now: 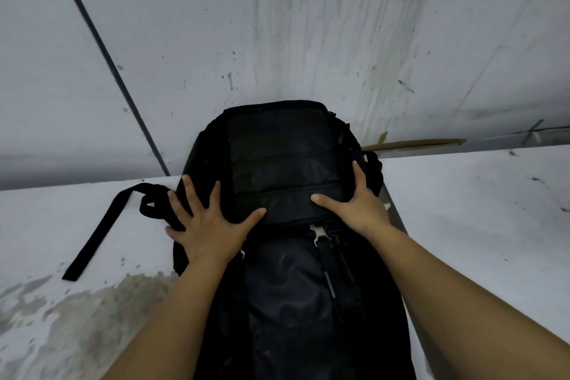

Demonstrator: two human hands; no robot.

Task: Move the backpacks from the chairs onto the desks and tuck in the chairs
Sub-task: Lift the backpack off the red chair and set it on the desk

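A black backpack [283, 163] lies on the white desk [61, 225], its top end against the wall. My left hand [206, 225] lies flat on its left side with the fingers spread. My right hand [354, 203] presses flat on its right side, thumb on the front pocket. Neither hand grasps anything. A loose black strap [95, 234] trails from the pack to the left across the desk. A metal buckle [319, 233] shows in the middle of the pack. No chair is in view.
A stained white wall [308, 40] rises right behind the desk. A dark cable [108, 62] runs slantwise down the wall on the left. A brown strip [416, 143] lies along the desk's back edge at right. The desk surface is worn and blotchy at lower left.
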